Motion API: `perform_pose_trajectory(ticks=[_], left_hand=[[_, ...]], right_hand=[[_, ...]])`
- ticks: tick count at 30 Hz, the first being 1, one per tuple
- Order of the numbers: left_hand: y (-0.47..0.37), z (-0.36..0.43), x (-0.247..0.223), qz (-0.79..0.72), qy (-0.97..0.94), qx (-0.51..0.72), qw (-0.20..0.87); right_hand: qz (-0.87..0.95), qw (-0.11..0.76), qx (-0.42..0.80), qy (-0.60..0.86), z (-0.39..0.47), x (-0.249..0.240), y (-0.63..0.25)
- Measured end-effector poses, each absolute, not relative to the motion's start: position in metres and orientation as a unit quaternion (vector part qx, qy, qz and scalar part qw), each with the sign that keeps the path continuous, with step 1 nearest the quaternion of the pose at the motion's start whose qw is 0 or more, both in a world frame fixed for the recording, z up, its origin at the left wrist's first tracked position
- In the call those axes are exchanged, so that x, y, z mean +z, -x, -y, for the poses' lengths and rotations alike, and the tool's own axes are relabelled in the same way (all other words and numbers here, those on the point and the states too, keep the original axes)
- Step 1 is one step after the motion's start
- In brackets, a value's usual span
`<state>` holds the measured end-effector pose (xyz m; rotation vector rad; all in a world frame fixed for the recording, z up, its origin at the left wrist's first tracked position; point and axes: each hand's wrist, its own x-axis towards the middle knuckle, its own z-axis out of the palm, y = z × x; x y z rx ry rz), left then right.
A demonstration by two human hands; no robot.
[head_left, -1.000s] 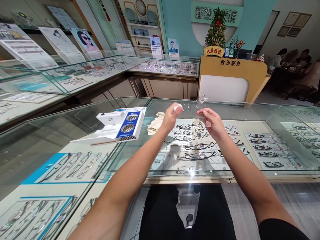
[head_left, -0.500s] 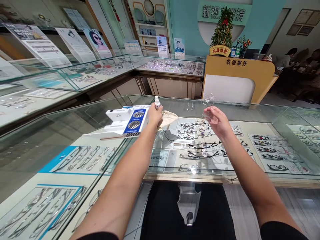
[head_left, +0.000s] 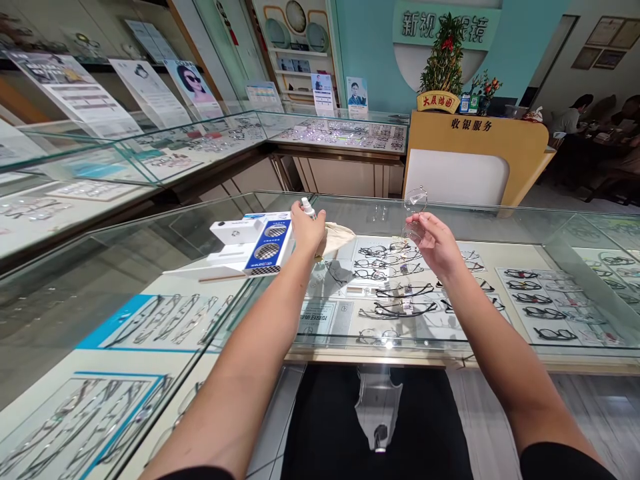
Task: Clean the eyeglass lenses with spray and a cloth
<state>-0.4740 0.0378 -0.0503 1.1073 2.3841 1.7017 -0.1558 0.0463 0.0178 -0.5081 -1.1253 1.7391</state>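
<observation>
My left hand (head_left: 308,230) is wrapped round a small white spray bottle (head_left: 307,207), whose top pokes out above the fingers, tilted a little to the left. Just right of that hand lies a cream cloth (head_left: 337,239) on the glass counter. My right hand (head_left: 435,241) pinches a pair of thin-rimmed eyeglasses (head_left: 416,199), held up on end over the counter, one round lens above the fingers and the other lower, partly hidden by them. A blue and white box (head_left: 270,245) with an open white flap stands left of my left hand.
Under the glass counter (head_left: 450,343) lie rows of spectacle frames (head_left: 406,308). More display cases (head_left: 200,150) run along the left and back. A yellow cashier desk (head_left: 530,143) with a potted plant (head_left: 444,57) stands beyond. People (head_left: 570,120) sit at far right.
The spray bottle in my left hand has tipped to the left, and the hand has shifted slightly left and down. My right hand with the eyeglasses stays nearly still.
</observation>
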Motion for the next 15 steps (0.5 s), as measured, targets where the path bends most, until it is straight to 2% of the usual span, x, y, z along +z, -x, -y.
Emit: perform_pose_trajectory(ticks=[5,6,10,15], left_hand=[[0.446,-0.023,-0.016,-0.713,-0.362,0.574,-0.176],[0.441,-0.019,-0.009,-0.718,-0.389,0.553,-0.163],[0.429,-0.008,0.005,-0.754,-0.551,0.357,0.023],[0.431,-0.011,-0.002,-0.805,-0.563,0.149,0.116]], right_hand=[[0.469,0.488,0.707,0.205,-0.047,0.018,0.155],[0.469,0.487,0.708,0.204,-0.047,0.018,0.155],[0.464,0.484,0.713,0.203,-0.046,0.019,0.154],[0.471,0.484,0.708,0.206,-0.046,0.019,0.154]])
